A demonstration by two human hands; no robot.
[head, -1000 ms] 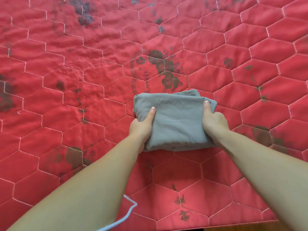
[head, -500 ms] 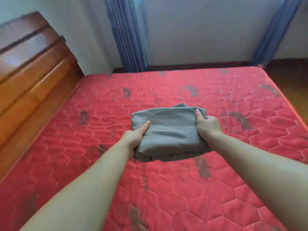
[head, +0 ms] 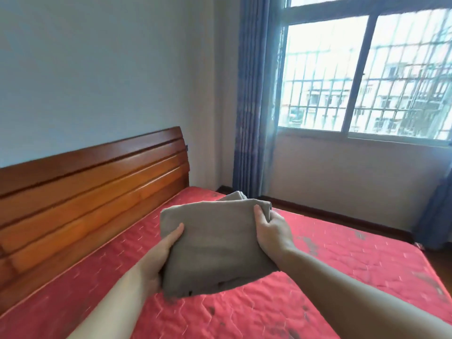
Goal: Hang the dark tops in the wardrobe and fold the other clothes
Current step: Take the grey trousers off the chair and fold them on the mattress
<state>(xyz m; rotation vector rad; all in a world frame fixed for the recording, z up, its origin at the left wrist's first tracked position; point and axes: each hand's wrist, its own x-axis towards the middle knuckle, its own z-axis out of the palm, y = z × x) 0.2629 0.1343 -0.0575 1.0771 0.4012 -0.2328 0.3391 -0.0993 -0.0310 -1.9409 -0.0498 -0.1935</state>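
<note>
A folded grey garment [head: 215, 243] is held up in the air above the red quilted mattress [head: 342, 277]. My left hand [head: 159, 258] grips its left edge, thumb on top and fingers underneath. My right hand [head: 271, 231] grips the right edge the same way, with the thumb lying on the cloth. The garment is a thick, flat bundle, tilted slightly down towards me. No wardrobe and no dark tops are in view.
A wooden headboard [head: 85, 192] runs along the left against a pale wall. A blue curtain [head: 254, 99] hangs beside a barred window [head: 367, 74] at the back right. Dark wooden floor [head: 313, 211] shows beyond the mattress.
Both hands lifted the folded grey garment off the mattress and raised it. My view swung up from the bed surface to the headboard, wall and window.
</note>
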